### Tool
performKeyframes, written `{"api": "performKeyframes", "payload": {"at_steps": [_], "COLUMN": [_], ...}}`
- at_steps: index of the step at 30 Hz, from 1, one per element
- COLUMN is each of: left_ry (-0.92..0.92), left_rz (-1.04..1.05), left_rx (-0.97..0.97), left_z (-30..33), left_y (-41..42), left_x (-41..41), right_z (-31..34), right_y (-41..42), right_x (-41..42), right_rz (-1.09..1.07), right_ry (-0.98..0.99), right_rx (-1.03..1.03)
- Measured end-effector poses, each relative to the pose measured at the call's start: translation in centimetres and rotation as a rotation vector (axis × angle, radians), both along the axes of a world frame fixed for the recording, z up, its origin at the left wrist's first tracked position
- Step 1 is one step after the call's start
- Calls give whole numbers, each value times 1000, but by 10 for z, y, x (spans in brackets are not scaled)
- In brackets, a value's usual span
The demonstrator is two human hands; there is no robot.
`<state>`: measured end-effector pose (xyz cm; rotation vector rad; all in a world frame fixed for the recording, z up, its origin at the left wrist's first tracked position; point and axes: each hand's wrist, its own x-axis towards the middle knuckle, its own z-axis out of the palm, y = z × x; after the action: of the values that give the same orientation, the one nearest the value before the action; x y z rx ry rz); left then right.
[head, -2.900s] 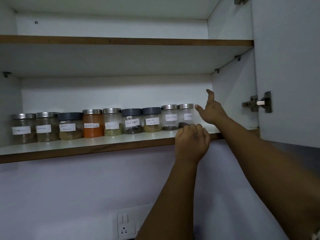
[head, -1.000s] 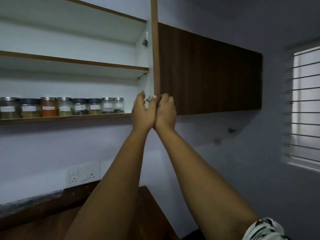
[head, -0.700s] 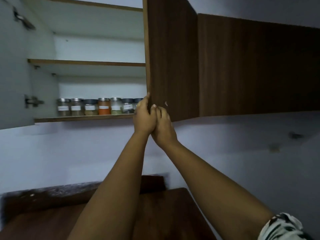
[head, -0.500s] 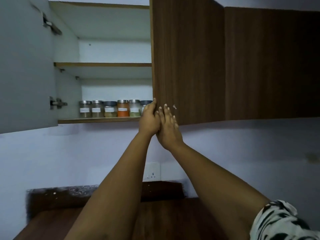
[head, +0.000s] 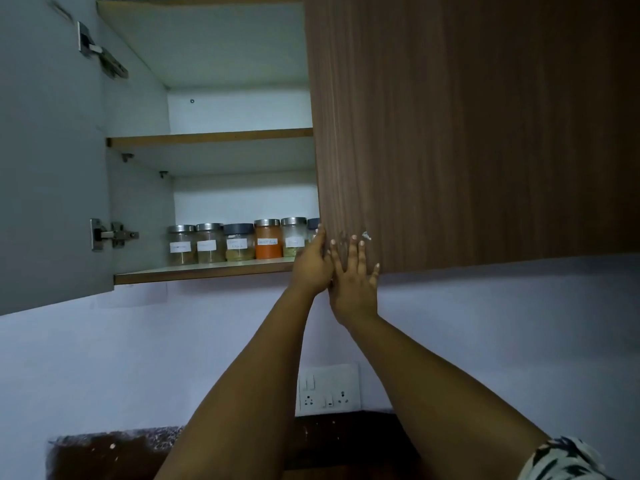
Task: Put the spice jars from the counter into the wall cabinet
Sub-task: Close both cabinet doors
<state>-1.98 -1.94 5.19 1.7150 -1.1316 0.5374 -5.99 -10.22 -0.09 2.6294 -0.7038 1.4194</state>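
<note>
At the far left, the pale grey inner face of the open left cabinet door [head: 45, 161] carries two metal hinges, one high [head: 100, 51] and one low [head: 112, 234]. Beside it the white-lined wall cabinet [head: 207, 46] stands open, with a bare upper shelf [head: 207, 136] edged in wood. On the lower shelf [head: 204, 270] a row of clear glass spice jars [head: 239, 241] with white paper labels stands near the back wall, side by side: two with steel lids, one with a dark lid over yellowish contents, an orange-filled jar [head: 267, 239], another steel-lidded one with greenish contents, and a dark-lidded one half hidden behind the brown wood-grain right cabinet door [head: 467, 133].

The left hand [head: 311, 266] curls around the near lower edge of that brown door, thumb side up, its fingers out of sight behind the edge. Touching it, the right hand [head: 353, 275] lies flat against the door's front face, fingers straight and spread, holding nothing. Both forearms reach up from below; a patterned sleeve [head: 568, 460] shows at the lower right.

Lower on the pale wall sits a white switch and socket plate [head: 327, 389], above the dark brown bench [head: 114, 452].
</note>
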Motion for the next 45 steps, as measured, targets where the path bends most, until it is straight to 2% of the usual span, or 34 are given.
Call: {"api": "performKeyframes", "payload": {"at_steps": [5, 13, 19, 20, 23, 27, 31, 34, 40, 45], "left_ry": [-49, -202, -126, -108, -208, -240, -231, -244, -146, -205], "left_rz": [20, 30, 19, 19, 155, 199, 253, 282, 270, 413], "left_rx": [-15, -37, -8, 32, 274, 326, 237, 156, 62, 42], "left_z": [-2, -1, -20, -28, -51, -80, -93, -94, -119, -137], "left_y": [-14, -15, -18, -18, -14, -2, 24, 48, 109, 182], "left_x": [24, 36, 40, 41, 39, 15, -13, -42, -101, -129], "right_z": [-2, -17, -33, -37, -48, -58, -45, -49, -69, -81], "right_y": [-15, -35, -33, -33, -29, -17, 9, 38, 103, 164], "right_x": [24, 41, 39, 37, 30, 6, -31, -59, -107, -132], "right_rz": [20, -14, 4, 14, 38, 14, 14, 37, 61, 90], "right_ry": [-33, -127, -128, -121, -68, 102, 164, 119, 14, -19], "right_rx": [-5, -125, -113, -106, -77, -50, 20, 23, 65, 51]}}
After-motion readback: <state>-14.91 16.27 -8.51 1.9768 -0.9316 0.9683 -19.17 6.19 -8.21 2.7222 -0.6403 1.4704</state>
